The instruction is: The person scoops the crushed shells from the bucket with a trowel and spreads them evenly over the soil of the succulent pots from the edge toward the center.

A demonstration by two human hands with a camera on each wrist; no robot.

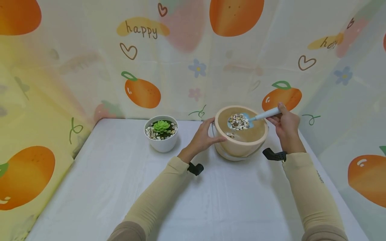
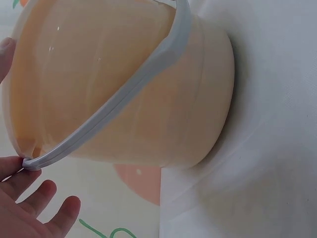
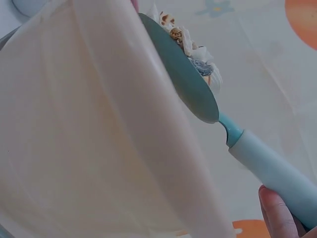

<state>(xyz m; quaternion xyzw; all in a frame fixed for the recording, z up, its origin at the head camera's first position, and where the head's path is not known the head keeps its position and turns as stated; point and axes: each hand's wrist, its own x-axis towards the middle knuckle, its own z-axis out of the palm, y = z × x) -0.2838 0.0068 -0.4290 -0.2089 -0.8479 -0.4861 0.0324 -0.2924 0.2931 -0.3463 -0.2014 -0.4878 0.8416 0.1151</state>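
Bucket [image 1: 241, 140] between both hands

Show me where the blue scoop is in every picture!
Head: the blue scoop is right of centre, heaped with pebbles over the bucket, handle in the right hand.
Left wrist: not in it.
Right wrist: upper middle to lower right, blade by the bucket's rim.
Shared landmark: the peach bucket.
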